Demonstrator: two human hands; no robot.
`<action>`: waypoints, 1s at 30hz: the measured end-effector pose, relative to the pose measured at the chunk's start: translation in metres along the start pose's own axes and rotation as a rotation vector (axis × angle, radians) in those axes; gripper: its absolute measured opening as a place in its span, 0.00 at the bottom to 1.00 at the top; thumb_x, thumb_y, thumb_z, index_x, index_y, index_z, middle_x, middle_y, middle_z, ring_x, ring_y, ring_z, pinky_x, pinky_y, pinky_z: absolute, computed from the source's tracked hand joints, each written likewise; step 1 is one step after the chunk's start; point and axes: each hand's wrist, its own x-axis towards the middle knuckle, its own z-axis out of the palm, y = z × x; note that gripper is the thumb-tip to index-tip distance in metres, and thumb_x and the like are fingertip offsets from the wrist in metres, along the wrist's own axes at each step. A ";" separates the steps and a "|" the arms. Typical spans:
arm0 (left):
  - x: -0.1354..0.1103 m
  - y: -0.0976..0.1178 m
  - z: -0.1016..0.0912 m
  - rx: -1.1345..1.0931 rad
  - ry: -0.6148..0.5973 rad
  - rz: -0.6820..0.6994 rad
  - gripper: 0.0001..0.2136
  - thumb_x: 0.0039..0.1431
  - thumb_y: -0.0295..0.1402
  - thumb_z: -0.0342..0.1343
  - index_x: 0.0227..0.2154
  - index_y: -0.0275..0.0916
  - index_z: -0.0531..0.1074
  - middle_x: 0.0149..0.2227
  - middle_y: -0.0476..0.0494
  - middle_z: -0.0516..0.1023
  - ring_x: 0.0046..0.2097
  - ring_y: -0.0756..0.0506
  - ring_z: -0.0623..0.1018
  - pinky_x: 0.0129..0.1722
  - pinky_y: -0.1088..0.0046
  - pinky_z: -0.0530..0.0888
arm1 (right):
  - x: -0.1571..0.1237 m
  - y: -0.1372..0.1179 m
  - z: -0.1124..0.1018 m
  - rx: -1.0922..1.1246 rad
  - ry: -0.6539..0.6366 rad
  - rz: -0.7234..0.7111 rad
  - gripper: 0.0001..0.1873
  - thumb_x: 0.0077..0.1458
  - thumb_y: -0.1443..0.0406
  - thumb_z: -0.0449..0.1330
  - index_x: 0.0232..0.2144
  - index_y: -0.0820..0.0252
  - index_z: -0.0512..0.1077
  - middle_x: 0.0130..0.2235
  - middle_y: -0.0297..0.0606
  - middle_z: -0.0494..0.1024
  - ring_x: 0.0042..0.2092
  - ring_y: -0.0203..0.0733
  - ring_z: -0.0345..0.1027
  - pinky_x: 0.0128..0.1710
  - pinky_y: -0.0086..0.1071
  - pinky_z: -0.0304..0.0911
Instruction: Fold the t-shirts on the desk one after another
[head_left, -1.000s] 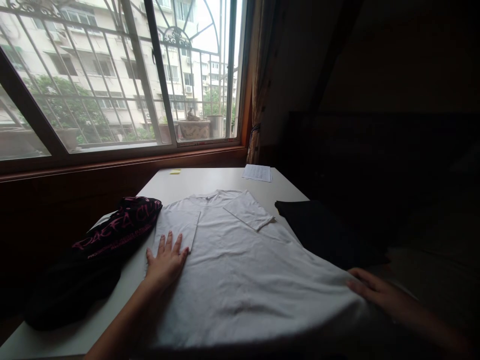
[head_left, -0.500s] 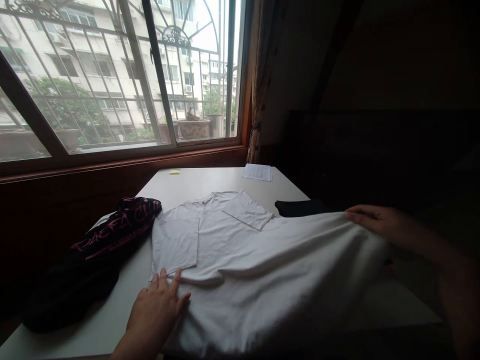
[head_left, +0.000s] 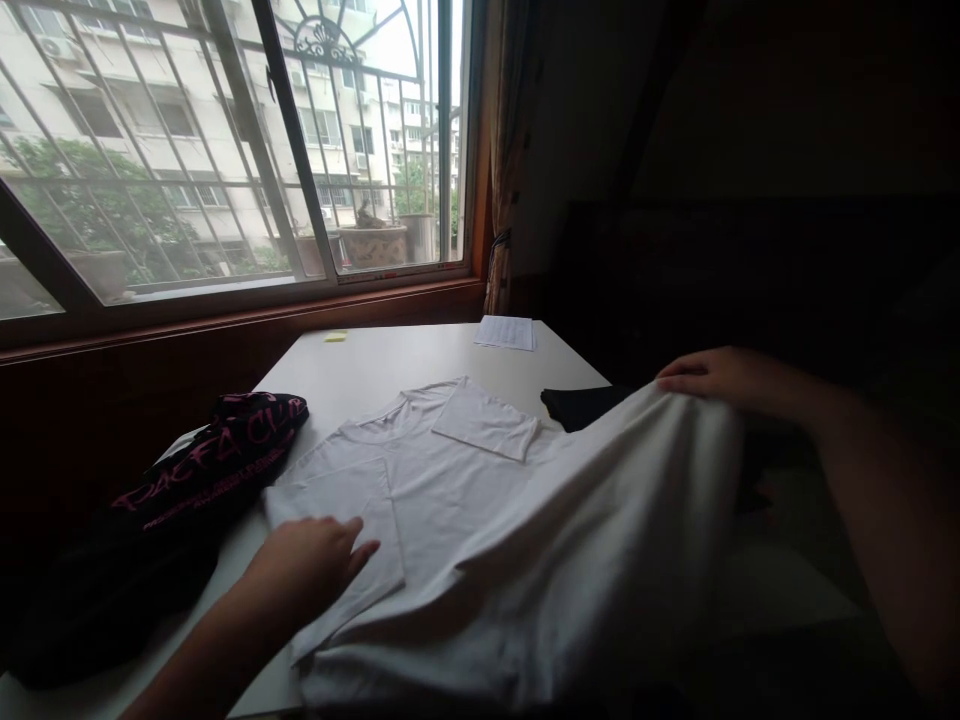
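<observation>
A white T-shirt [head_left: 480, 520] lies spread over the table, its two sleeves folded inward onto the body. My right hand [head_left: 705, 375] pinches the shirt's right edge and holds it up off the table, so the cloth hangs in loose folds below. Over the folded left sleeve [head_left: 367, 500] is my left hand [head_left: 315, 560], palm down, with thumb and forefinger apart. Its other fingers are mostly hidden behind the hand, and whether it presses on the cloth is hard to see. The lower hem is in shadow.
A black garment with pink lettering [head_left: 217, 470] lies along the left side of the white table [head_left: 405, 350]. Dark folded cloth [head_left: 581, 405] sits beyond the shirt on the right. Papers [head_left: 506, 333] and a yellow note [head_left: 335, 337] lie near the far edge, below a barred window.
My right hand has raised the shirt's edge higher and shifted slightly left. My left hand has turned from lying with spread fingers near the sleeve hem to hovering over the sleeve.
</observation>
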 end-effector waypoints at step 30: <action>0.202 -0.017 0.040 -0.110 0.260 -0.025 0.30 0.71 0.55 0.32 0.72 0.53 0.49 0.75 0.51 0.42 0.75 0.36 0.43 0.67 0.32 0.45 | 0.149 -0.008 0.032 -0.103 0.021 -0.083 0.18 0.52 0.59 0.70 0.45 0.60 0.82 0.44 0.42 0.83 0.45 0.47 0.75 0.46 0.34 0.65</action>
